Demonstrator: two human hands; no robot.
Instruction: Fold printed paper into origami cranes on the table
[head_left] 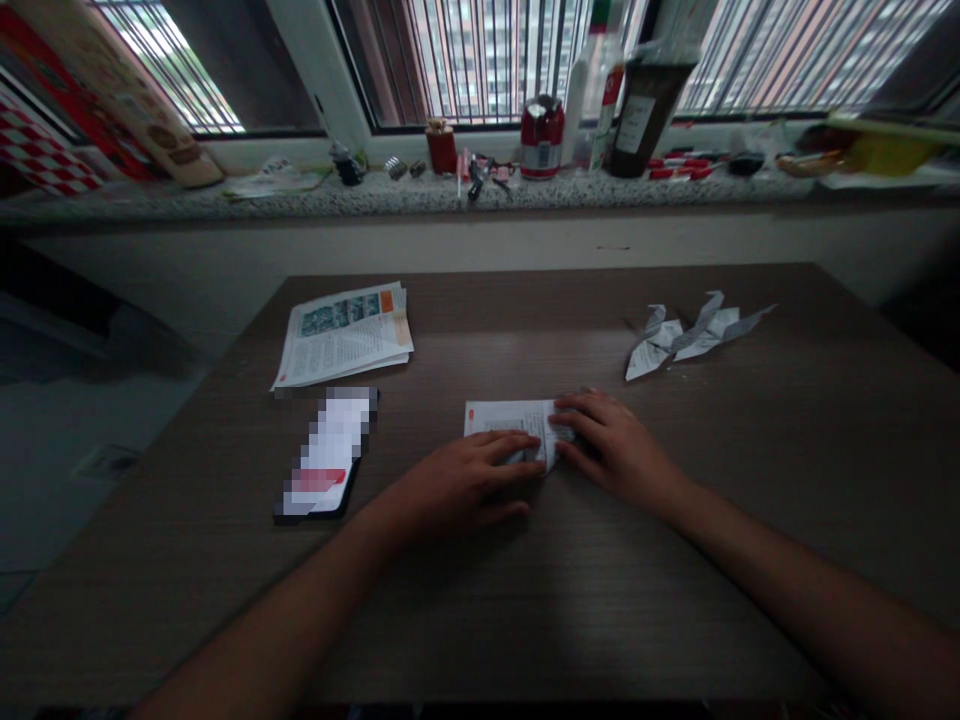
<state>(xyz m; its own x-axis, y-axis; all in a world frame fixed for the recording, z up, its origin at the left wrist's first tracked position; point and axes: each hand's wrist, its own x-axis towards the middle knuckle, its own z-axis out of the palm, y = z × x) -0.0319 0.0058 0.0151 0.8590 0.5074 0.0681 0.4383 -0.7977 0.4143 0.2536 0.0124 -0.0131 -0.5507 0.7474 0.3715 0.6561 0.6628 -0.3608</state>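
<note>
A small sheet of folded printed paper point(499, 414) lies on the table in front of me. Across its lower part rests my left hand point(480, 475), fingers stretched out, with the fingertips near the middle of the sheet. My right hand point(616, 440) lies at the paper's right end, its fingers spread and touching the surface there. Both hands cover parts of the paper, so its right edge and lower side are partly hidden. Farther back on the right stand two folded paper birds point(651, 345) made of printed paper, close together.
A stack of printed sheets point(349, 335) lies at the back left of the table point(480, 620). Nearer me is a phone point(330, 450) with a lit, blurred screen. The windowsill point(420, 200) behind holds a red can point(541, 140), bottles and several small items.
</note>
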